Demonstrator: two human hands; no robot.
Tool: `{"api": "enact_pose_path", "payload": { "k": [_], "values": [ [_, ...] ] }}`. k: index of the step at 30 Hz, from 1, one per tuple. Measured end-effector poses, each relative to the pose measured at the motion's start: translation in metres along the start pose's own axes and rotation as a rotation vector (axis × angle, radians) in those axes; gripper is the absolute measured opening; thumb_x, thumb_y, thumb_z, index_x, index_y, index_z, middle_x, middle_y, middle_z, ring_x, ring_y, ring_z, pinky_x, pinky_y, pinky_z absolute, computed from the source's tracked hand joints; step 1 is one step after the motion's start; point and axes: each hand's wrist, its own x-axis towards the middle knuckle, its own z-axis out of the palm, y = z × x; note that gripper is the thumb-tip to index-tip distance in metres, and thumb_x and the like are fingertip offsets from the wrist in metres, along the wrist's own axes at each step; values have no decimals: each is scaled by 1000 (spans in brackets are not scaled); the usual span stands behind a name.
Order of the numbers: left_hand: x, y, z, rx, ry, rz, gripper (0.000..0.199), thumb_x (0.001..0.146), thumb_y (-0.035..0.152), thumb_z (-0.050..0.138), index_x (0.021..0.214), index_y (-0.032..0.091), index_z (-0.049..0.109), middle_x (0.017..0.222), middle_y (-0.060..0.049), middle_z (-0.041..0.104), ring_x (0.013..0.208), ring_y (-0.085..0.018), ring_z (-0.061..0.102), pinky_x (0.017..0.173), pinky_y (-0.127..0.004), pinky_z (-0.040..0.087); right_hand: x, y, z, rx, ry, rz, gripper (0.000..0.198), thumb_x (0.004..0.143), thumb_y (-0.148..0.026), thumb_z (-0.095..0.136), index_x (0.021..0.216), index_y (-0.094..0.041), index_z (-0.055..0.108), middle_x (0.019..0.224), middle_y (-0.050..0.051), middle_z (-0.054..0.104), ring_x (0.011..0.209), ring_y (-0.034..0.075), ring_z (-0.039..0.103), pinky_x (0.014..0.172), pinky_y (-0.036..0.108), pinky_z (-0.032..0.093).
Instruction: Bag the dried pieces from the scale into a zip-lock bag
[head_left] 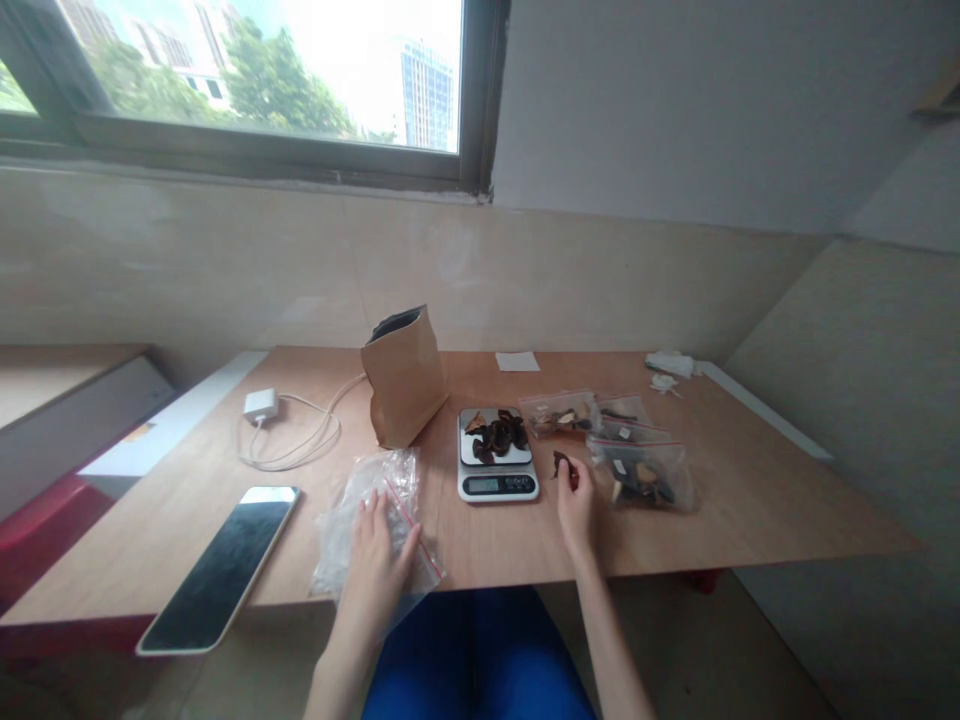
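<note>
Left hand flat, fingers spread on empty zip bags at desk edge. Kitchen scale mid-desk, dark dried pieces heaped on it. Right hand — fingers pinching one dried piece just beside scale. Risk: bags overhang edge — could slide off; loose pinch drops piece.

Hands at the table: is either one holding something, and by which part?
The right hand pinches a small dark dried piece by its edge, at the fingertips. The left hand lies flat on empty zip bags, gripping nothing.
</note>
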Motion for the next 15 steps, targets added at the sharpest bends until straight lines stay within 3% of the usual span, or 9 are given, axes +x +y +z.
{"api": "enact_pose_path", "payload": {
  "k": [7,12,14,15],
  "values": [
    [-8,-7,10,121,-8,166,50,85,45,38,121,14,54,132,-19,49,130,-33,36,103,-53,31,22,-9,8,-78,-77,-28,41,81,-49,43,95,-13,56,86,13,63,77,22,58,72,38,47],
    [-10,-7,8,167,-5,184,52,87,43,34,126,14,51,133,-18,49,130,-32,36,104,-52,31,23,-39,-2,-233,57,-193,34,85,-42,40,98,-15,54,96,14,58,93,24,53,85,42,42],
    [-11,-9,10,180,-8,190,53,88,41,32,128,11,49,134,-18,47,130,-32,35,105,-52,30,4,-55,-7,-186,-23,-204,28,87,-37,37,94,-16,55,91,11,58,85,22,54,79,37,44],
    [-11,-10,10,178,-6,190,54,88,40,31,129,10,48,135,-19,47,130,-32,35,105,-52,30,-8,-63,-8,-135,-126,-173,27,89,-35,36,92,-17,55,86,9,58,75,19,55,73,33,45]
  ]
}}
